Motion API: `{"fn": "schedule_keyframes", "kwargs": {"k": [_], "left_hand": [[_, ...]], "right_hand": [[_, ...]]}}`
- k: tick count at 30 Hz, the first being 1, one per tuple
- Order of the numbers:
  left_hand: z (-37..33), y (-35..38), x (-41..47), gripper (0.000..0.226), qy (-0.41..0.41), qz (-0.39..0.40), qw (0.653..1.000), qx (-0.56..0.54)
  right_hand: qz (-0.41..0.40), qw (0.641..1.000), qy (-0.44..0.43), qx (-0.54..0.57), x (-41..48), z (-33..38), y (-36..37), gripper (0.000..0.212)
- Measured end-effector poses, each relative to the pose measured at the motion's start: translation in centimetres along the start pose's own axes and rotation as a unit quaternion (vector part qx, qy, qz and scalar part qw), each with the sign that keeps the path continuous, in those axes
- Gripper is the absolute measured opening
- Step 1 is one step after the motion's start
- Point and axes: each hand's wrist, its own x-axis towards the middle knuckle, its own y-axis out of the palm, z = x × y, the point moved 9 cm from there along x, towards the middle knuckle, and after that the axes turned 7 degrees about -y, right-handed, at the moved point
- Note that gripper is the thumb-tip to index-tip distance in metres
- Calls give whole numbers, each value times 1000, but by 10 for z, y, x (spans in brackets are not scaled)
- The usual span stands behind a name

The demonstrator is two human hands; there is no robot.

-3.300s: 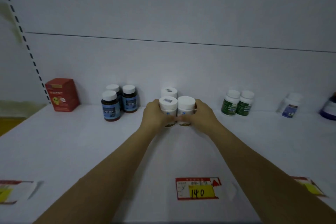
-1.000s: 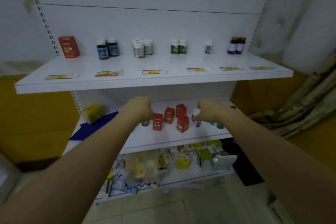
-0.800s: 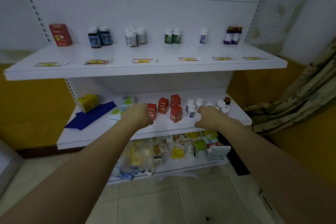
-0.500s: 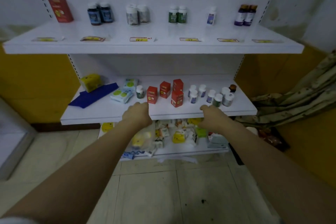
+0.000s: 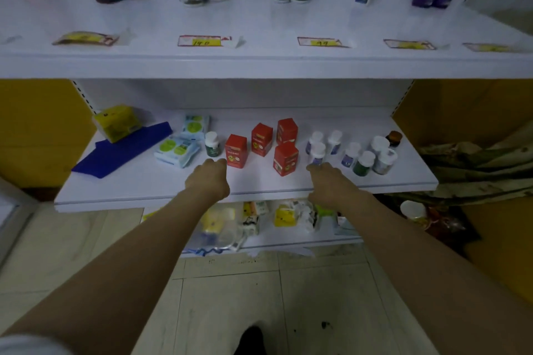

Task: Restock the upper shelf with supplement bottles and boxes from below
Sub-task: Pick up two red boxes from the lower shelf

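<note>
Pickup step: L hand (image 5: pixel 208 179) n R hand (image 5: pixel 328 181) both empty, fingers loosely bent, over lower shelf (image 5: pixel 138 187). Next imo: grab box (image 5: pixel 236 151) n bottle (image 5: pixel 316 153), lift to top shelf (image 5: pixel 259 66).

White shelving, and the top board (image 5: pixel 259 66) runs wide above both the left hand (image 5: pixel 207 179) and the right hand (image 5: pixel 331 181). The middle board (image 5: pixel 138 190) sits right under them, with a bottom board (image 5: pixel 288 243) lower, beneath the wrists. A slotted upright (image 5: pixel 83 98) stands up and left of the left hand. There's an ochre wall (image 5: pixel 37 124) beyond it, and the same colour past the right hand. Crumpled patterned cloth (image 5: pixel 476 164) is heaped far right. Pale floor tiles (image 5: pixel 230 297) below the forearms show dark specks. The light is dim and cool.
</note>
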Motion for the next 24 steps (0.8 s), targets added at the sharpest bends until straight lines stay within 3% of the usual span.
{"fn": "schedule_keyframes", "kwargs": {"k": [10, 17, 24], "left_hand": [[-33, -10, 113, 59, 40, -13, 997, 67], [-41, 9, 170, 61, 51, -18, 996, 71], [-45, 38, 218, 81, 65, 3, 994, 83]], "right_hand": [[-6, 998, -26, -60, 107, -16, -10, 63], [-4, 993, -91, -76, 175, -14, 2, 77], [14, 981, -131, -141, 222, -16, 27, 80]]}}
